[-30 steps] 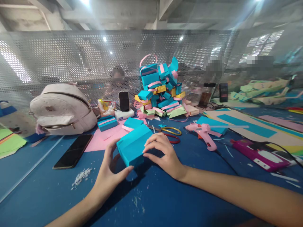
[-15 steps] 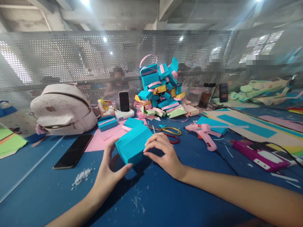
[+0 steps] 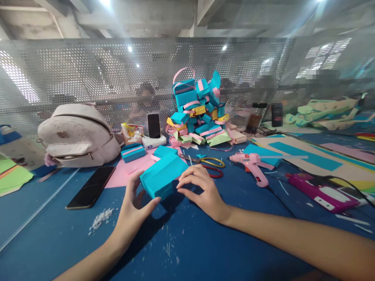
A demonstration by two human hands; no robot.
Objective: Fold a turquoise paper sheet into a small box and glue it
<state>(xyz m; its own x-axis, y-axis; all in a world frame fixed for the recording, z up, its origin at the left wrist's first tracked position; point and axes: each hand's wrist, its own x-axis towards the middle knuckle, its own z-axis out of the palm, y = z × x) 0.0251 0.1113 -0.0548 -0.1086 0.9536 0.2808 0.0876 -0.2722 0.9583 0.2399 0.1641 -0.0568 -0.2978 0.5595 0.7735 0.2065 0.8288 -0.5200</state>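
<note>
A turquoise paper box (image 3: 161, 175), tilted above the table, rests in my left hand (image 3: 133, 203), whose thumb presses the near corner while the fingers go round the left side. My right hand (image 3: 205, 191) is at the right edge of its flap, with bent fingertips touching that edge and the thumb close beneath. The flap stands a little away from the box body. Behind the box lie another turquoise paper piece (image 3: 162, 151) and a finished-looking turquoise box with a pink strip (image 3: 133, 153). Scissors (image 3: 215, 162) with yellow handles and a red-handled pair (image 3: 215, 172) lie just beyond my right hand.
A pink glue gun (image 3: 252, 162) and a magenta power strip (image 3: 322, 193) with cables lie to the right. Paper boxes (image 3: 199, 113) are piled at the back. A phone (image 3: 90, 187), a backpack (image 3: 79, 134) and white bits (image 3: 101, 220) are on the left.
The box has shifted slightly left with my left hand and turned a little, showing more of its side beneath the flap. My right hand stays almost where it was.
</note>
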